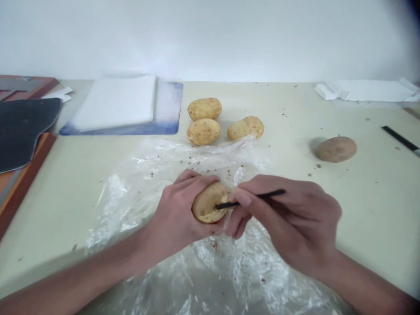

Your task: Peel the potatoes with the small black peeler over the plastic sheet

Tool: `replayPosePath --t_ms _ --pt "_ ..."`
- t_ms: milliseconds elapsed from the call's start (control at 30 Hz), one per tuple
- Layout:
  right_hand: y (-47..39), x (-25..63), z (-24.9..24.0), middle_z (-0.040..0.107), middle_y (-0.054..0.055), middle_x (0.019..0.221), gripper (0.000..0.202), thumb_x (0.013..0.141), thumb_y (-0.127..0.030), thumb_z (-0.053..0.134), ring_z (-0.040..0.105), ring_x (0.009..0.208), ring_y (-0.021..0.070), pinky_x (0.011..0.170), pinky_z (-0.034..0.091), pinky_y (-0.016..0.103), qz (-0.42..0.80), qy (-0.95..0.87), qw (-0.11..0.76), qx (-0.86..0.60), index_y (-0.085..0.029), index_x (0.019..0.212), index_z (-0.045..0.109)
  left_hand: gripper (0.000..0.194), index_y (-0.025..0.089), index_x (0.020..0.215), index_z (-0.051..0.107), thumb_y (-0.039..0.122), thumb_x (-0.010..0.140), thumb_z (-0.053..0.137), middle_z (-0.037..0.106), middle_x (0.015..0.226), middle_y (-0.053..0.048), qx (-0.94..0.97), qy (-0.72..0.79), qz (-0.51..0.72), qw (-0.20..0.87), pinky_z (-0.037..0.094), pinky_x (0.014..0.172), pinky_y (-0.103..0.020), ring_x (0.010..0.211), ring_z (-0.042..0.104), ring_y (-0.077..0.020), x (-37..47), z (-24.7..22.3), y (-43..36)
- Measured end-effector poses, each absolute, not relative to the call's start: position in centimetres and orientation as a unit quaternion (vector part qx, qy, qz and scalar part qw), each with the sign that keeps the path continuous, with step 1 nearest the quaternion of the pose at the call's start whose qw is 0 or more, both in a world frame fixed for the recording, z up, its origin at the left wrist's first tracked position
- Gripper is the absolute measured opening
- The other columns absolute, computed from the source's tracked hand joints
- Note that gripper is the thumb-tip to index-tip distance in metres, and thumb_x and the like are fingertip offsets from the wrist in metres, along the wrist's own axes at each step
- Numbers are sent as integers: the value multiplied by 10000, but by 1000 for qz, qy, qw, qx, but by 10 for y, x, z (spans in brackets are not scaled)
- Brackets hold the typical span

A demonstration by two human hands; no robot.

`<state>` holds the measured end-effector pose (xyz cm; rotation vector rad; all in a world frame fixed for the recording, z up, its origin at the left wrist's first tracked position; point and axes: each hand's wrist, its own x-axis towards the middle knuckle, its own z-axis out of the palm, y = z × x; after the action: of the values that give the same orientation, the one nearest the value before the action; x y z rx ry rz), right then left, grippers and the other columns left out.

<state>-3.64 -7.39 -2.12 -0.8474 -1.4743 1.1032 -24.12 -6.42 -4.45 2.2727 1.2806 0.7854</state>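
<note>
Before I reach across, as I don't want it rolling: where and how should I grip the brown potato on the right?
Probably by its middle, from above, pinching the near and far sides: the brown potato is a rounded oval lying roughly left to right, so that span is narrower.

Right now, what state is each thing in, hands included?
Held potato: partly peeled
Left hand: wrapped around held potato
Thin black tool: tip at held potato, exact type unclear
Right hand: pinching tool
Three yellow potatoes: mostly peeled, lying beyond the hands
Brown potato: unpeeled, lying apart
Clear plastic film: crumpled, spread out
White pad: flat on blue-edged board
</note>
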Motion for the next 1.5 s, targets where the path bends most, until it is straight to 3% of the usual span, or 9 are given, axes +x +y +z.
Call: replayPosePath --t_ms 233,333,500,633,867,1033,1167,1367,1500 --pt "-70 -36 -19 776 -11 689 151 961 -107 698 747 548 161 518 671 271 475 -568 546 -391 -213 930 802 583 289 1225 635 244 684 847 769 1139 26 813 466 271 220 631 834 -317 1011 670 -191 -240 -41 -63" --pt "-70 -37 -17 780 -10 696 174 981 -119 670 759 556 167 514 675 262 541 -544 538 -350 -222 970 809 548 282 1182 643 248 677 853 770 1074 33 812 466 271 224 625 794 -303 975 671 -182 -241 -40 -63" --pt "-66 -35 -17 778 -1 672 148 958 -158 717 751 535 158 512 665 232 529 -520 541 -395 -210 865 819 588 296 1252 613 231 711 833 757 1158 32 825 458 264 201 623 851 -302 1036 658 -183 -241 -41 -64" --pt "-64 -34 -19 776 9 674 130 967 -202 716 753 538 171 502 658 237 603 -488 515 -366 -216 891 821 603 279 1230 620 203 683 860 761 1091 30 832 443 275 191 619 810 -273 987 660 -170 -241 -42 -64" --pt "-62 -31 -29 768 38 669 149 959 -254 740 744 535 164 491 633 218 625 -448 516 -378 -176 841 787 586 296 1250 634 202 709 837 763 1124 34 826 447 279 202 619 819 -255 1021 668 -165 -244 -42 -65" --pt "-60 -30 -32 758 47 646 160 912 -249 793 735 517 160 487 623 203 629 -423 525 -386 -155 782 782 632 340 1260 650 197 682 862 764 1181 45 806 463 265 257 629 862 -283 1071 678 -185 -246 -42 -64" --pt "-61 -30 -31 779 40 703 159 971 -252 724 737 519 149 466 613 198 661 -409 517 -360 -173 850 789 675 381 1248 660 158 651 882 742 1260 63 780 469 257 324 622 968 -306 1163 680 -198 -246 -41 -64" --pt "-62 -28 -36 767 37 648 155 970 -232 730 749 535 144 497 626 177 657 -396 527 -365 -150 846 776 615 388 1247 683 268 680 887 732 1245 41 730 519 244 371 627 932 -305 1069 722 -193 -244 -39 -63" --pt "-65 -28 -38 770 29 656 153 986 -224 708 752 544 142 520 642 187 674 -394 520 -346 -149 869 771 606 392 1220 696 254 660 883 736 1226 52 721 518 253 383 619 917 -283 1053 724 -180 -244 -39 -63"
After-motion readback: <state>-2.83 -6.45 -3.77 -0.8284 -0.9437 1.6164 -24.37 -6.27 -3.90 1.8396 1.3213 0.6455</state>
